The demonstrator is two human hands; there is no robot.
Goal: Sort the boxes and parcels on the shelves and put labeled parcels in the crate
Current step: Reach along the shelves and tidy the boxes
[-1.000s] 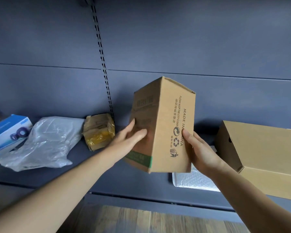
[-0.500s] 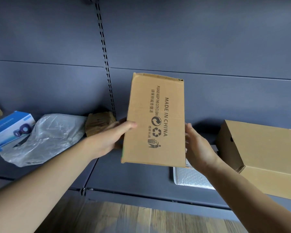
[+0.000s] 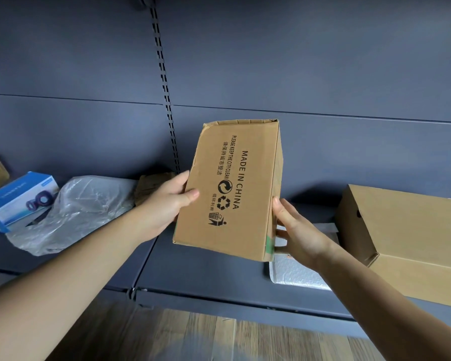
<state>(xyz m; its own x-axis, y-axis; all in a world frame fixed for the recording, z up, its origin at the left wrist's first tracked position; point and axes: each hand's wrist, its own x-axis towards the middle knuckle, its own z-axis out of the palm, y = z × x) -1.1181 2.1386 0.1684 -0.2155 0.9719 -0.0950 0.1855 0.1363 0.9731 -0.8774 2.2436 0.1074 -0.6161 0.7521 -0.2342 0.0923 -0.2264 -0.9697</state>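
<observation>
Grip clamped either side, left hand and right hand pinching the box between them, long axis near upright, over the shelf.

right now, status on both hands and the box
Left hand, right hand: both gripping cardboard box. Box tilted above shelf, printed side facing camera. White mailer on shelf below.

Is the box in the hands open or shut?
Shut at the top: the box shows flaps folded flat, one corner dented. Its lower end is hidden. The left hand and right hand grip its sides.
</observation>
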